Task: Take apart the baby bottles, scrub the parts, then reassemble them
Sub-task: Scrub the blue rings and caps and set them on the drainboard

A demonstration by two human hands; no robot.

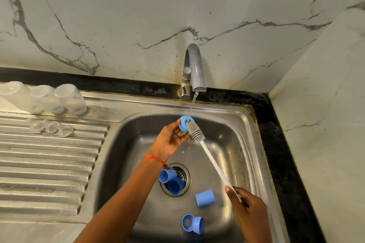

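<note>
We stand at a steel sink sunk into a dark-edged table in a corner of grey-veined marble wall, and we take the curved steel tap as our landmark. A thin stream of water falls from its spout onto the part being scrubbed.

Directly below the spout, our left hand pinches a blue plastic screw ring by its rim, opening turned toward the right hand. The grey ribbed head of the long white-handled bottle brush sits in or against that opening; we cannot tell how deep. The brush's long axis runs from the ring, under the tap, down and away toward the near right corner of the basin, where our right hand is curled around the handle end. So the ring lies up and to the left of the right hand, along the handle line; we judge any further scrubbing stroke must travel along that diagonal, with the left hand steadying the ring against it.

Nearer us than the tap, on the basin floor, lie two blue caps over the drain, another blue cap on its side, and a second blue ring. Left of the tap, on the ribbed draining board, stand three clear bottle bodies upturned, with three clear teats just in front.
</note>
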